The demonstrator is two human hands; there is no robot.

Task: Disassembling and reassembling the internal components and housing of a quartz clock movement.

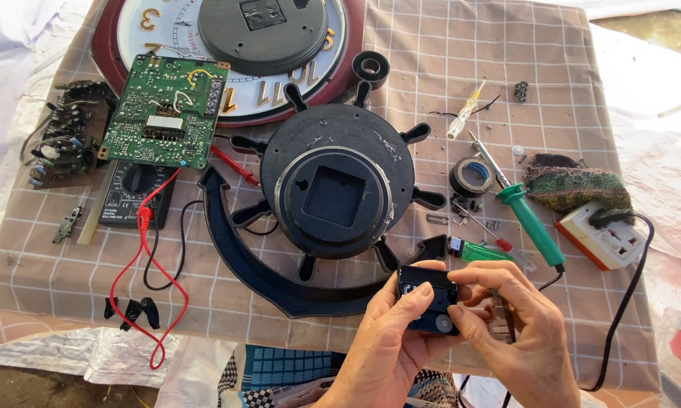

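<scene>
Both hands grasp a small black clock movement box (pixel 425 301) low at the table's near edge, in front of the ship-wheel clock body (pixel 333 193). Left hand (pixel 390 344) cups it from below-left, thumb laid across its face. Right hand (pixel 510 332) pinches its right side, thumb and forefinger closed on the edge. A pale round gear or knob shows at the box's lower corner. Something thin and brownish sits behind the right fingers; cannot tell what.

Risks, as judgement:
- The box is held off the table edge, over the lap. If the grip slips, it or any loose gear probably drops onto the checked cloth below and gets lost.
- Thumb pressure on the face could pop the case open and spill the gears.
- Green-handled soldering iron (pixel 533 219) lies just right of the hands, cord running to the white power strip (pixel 605 240). Cannot tell if it is hot; a right wrist drifting back could touch it or snag the cord.
- Green screwdriver (pixel 480 251) lies just behind the box and is easy to knock.
- Small screws near the black tape roll (pixel 473 176) could scatter if the tablecloth (pixel 431 68) is tugged.
- Red multimeter lead (pixel 140 279) loops near the edge, well left of the hands.
</scene>
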